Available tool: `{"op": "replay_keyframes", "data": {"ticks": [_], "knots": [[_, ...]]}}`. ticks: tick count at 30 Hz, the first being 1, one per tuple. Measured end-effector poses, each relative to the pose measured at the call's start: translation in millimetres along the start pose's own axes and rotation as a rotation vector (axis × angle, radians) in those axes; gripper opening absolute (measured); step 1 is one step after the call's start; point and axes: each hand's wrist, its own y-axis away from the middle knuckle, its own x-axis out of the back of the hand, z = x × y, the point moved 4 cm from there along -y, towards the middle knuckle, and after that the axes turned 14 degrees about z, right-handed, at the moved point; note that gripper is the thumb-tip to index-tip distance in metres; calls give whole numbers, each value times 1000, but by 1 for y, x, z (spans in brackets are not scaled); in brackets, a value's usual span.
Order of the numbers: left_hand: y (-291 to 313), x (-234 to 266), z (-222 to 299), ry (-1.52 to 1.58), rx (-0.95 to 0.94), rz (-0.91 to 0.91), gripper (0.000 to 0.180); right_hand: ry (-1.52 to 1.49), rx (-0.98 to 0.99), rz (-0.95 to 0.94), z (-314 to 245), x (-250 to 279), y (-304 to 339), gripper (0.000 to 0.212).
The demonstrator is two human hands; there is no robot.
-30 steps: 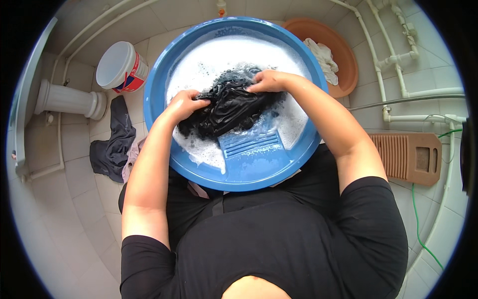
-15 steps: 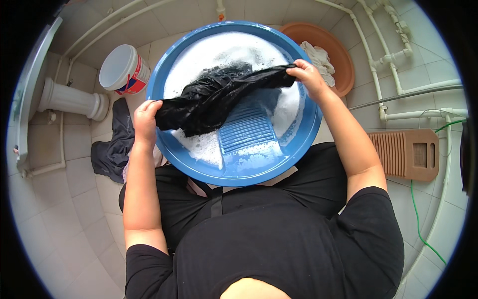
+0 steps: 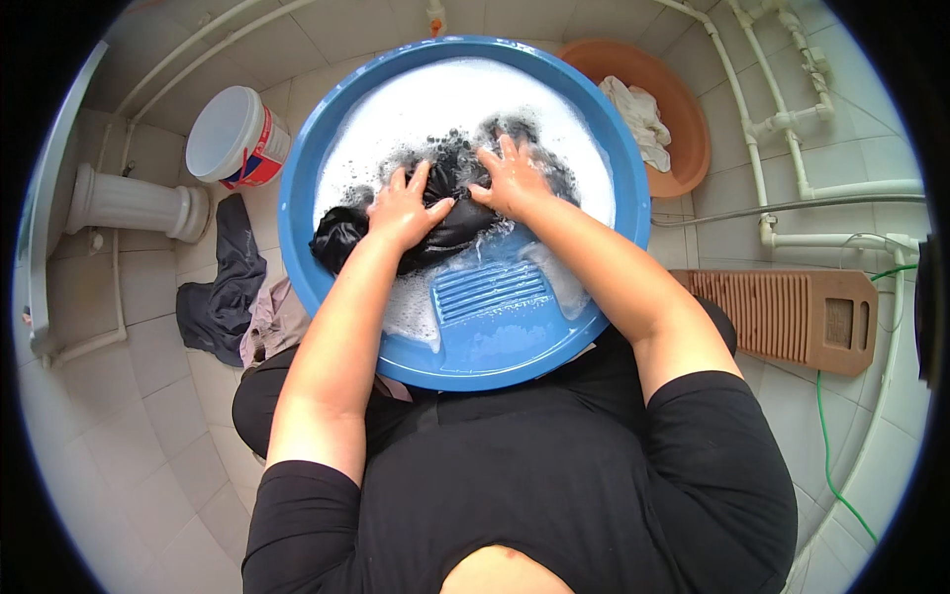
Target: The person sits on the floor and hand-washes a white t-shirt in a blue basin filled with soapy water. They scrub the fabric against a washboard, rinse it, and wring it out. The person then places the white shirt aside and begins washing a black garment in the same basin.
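Observation:
A wet black garment (image 3: 341, 233) lies bunched in a round blue washtub (image 3: 300, 129) full of white suds (image 3: 435, 94); part of it is under the foam. My left hand (image 3: 404, 210) rests on the cloth with its fingers spread. Beside it, my right hand (image 3: 515, 183) presses on the garment's right part, fingers also apart, the tips among the bubbles. Neither hand grips the cloth. The tub's ribbed washboard slope (image 3: 492, 291) rises from the water on the side near me.
A white bucket (image 3: 220, 134) stands to the left of the tub, with dark clothes (image 3: 223, 282) and a pinkish cloth (image 3: 274, 322) on the floor. At the far right is an orange basin (image 3: 688, 148) holding white cloth (image 3: 638, 124). A brown washboard (image 3: 782, 312) lies nearer, by white pipes (image 3: 742, 119).
Both hands have let go of the black garment's ends and moved inward onto it. The garment, stretched above the tub before, is now down in the suds.

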Motion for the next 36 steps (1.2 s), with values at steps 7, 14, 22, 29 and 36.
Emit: {"op": "replay_keyframes", "data": {"ticks": [7,14,22,29,36], "knots": [[-28,-36,-40,302,330,-313,82,-17,-98,-416,15,-22,-31,67],[-26,-57,-74,901,736,89,44,59,73,94,-6,8,-18,47],[17,37,-26,1578,368,-218,30,-1029,-153,-153,-5,18,-1,31],[64,47,-19,1632,356,-162,19,-1561,-326,-314,-19,52,60,19],[106,43,-2,1080,-68,344,36,-1089,-70,90,-15,65,101,30]]}}
